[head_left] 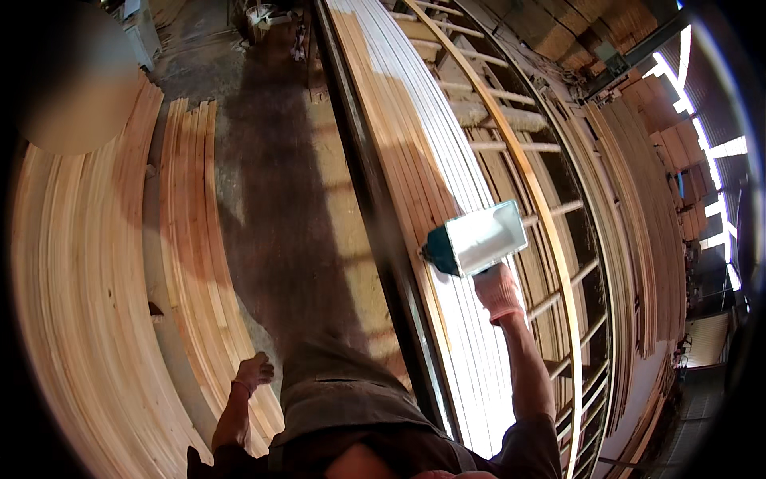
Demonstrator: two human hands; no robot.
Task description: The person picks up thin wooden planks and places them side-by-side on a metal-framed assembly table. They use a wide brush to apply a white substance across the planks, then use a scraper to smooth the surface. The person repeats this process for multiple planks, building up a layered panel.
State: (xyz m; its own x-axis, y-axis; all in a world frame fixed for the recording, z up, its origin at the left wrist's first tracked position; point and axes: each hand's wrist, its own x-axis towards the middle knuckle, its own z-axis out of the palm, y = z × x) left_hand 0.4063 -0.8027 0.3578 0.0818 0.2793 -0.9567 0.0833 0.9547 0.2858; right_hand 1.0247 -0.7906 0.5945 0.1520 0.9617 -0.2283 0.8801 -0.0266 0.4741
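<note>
My right hand [498, 290], in a pale pinkish knit glove, is closed around the grip of a glue spreader [485, 238]. The spreader has a box-like white hopper and teal end parts, and it sits over a row of long wooden strips [403, 172] laid side by side. A white layer [471, 363] covers much of the strips, both near me and along their far right side; bare wood shows on the left. My left hand [254, 372], also gloved, hangs low at my left with its fingers curled and nothing visible in them.
A dark metal rail [375, 207] edges the strips on the left. A rack with crossbars [523, 152] runs along their right. Long boards [88, 279] and a narrower stack [191, 215] lie at my left beside the concrete floor [271, 184]. More timber stacks [630, 215] stand far right.
</note>
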